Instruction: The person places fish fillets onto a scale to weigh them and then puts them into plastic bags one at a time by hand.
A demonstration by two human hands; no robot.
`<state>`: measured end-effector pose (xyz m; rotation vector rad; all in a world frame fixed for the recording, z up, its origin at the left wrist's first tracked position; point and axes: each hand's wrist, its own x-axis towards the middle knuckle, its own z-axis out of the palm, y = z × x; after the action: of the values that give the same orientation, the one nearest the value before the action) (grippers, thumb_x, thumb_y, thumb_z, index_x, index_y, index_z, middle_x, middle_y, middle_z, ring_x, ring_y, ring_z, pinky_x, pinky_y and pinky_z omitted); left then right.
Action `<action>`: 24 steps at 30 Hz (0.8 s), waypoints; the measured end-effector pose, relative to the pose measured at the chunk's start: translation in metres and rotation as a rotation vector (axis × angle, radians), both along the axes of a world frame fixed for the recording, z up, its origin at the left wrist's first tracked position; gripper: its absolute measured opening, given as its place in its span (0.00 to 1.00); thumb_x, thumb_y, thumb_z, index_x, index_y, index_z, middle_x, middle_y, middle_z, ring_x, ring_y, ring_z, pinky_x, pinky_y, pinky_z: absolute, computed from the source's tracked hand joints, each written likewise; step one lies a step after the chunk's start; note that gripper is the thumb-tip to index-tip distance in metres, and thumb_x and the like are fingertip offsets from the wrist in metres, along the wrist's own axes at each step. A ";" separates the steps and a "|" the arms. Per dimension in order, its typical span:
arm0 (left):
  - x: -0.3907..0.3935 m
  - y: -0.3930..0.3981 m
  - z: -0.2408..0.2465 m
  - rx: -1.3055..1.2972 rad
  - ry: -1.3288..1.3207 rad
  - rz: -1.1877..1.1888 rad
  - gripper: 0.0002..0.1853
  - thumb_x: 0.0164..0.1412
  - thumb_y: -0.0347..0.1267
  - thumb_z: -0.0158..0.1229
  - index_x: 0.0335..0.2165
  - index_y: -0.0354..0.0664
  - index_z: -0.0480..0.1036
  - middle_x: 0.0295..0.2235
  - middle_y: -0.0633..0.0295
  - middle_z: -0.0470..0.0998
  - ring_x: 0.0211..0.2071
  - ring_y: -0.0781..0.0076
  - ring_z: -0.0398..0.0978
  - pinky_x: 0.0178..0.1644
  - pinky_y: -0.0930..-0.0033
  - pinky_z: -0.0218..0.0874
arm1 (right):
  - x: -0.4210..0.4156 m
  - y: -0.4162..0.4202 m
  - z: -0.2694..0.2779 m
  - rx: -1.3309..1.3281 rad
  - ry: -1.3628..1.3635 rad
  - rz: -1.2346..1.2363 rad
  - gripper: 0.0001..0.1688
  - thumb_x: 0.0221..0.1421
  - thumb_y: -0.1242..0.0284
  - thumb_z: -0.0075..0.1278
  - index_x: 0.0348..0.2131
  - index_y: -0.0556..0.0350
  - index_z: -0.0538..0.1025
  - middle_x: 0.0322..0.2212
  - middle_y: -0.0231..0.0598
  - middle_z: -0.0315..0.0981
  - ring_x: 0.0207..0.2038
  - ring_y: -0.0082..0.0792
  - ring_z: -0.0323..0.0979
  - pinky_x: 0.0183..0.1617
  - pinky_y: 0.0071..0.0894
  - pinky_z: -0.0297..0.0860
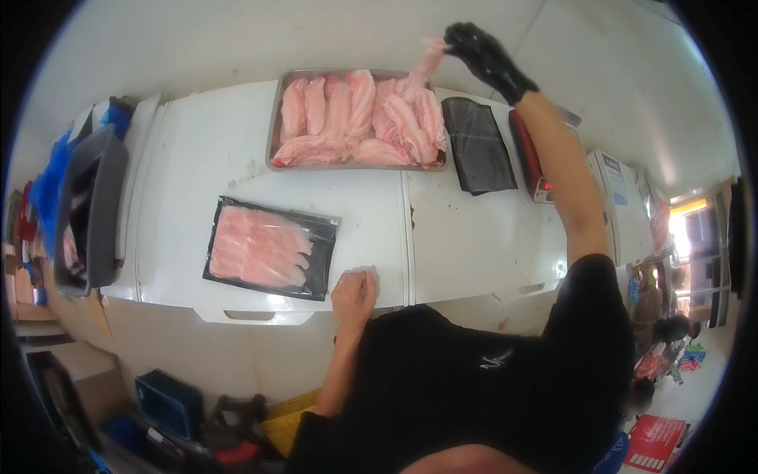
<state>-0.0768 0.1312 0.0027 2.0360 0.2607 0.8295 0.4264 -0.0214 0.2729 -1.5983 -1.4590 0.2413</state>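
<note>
My right hand (482, 56), in a black glove, grips the end of a raw meat strip (427, 65) above the right back corner of a metal tray (361, 168). The strip's lower part hangs among several pale pink pieces of raw meat (337, 112) in the tray. My left hand (354, 293) is ungloved and rests with curled fingers at the front edge of the white surface; nothing shows in it. Left of it lies a flat clear-and-black plastic pouch (323, 258) with sliced raw meat (254, 243) inside.
Black plastic pouches (479, 145) lie right of the tray, beside a red device (530, 160) with a lit display, partly behind my right forearm. A grey tub (106, 207) stands at the far left. The surface (189, 148) is the top of white chest units with seams. Several people are at far right.
</note>
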 end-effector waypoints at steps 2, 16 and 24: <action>0.000 0.001 -0.005 0.017 0.018 0.009 0.05 0.57 0.25 0.66 0.27 0.39 0.76 0.22 0.59 0.74 0.24 0.57 0.73 0.28 0.59 0.64 | -0.023 -0.001 -0.040 -0.214 -0.481 -0.320 0.17 0.68 0.71 0.49 0.53 0.57 0.76 0.52 0.47 0.71 0.56 0.43 0.71 0.64 0.42 0.67; 0.002 0.002 0.002 0.133 -0.021 -0.044 0.08 0.54 0.24 0.66 0.24 0.42 0.73 0.20 0.60 0.70 0.23 0.59 0.71 0.26 0.59 0.63 | -0.069 -0.021 -0.108 -0.364 0.008 -0.398 0.27 0.59 0.77 0.59 0.57 0.48 0.77 0.45 0.28 0.75 0.36 0.25 0.69 0.45 0.24 0.72; 0.002 0.004 0.001 0.131 -0.004 -0.017 0.09 0.55 0.24 0.66 0.23 0.41 0.73 0.20 0.61 0.69 0.22 0.59 0.70 0.26 0.59 0.62 | -0.081 0.006 -0.109 -0.459 0.431 -0.443 0.19 0.63 0.80 0.48 0.52 0.57 0.79 0.37 0.28 0.74 0.31 0.19 0.69 0.30 0.17 0.63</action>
<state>-0.0751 0.1349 0.0034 2.1553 0.1901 0.8599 0.3452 -0.0157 0.1638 -2.0315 -0.7241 0.6499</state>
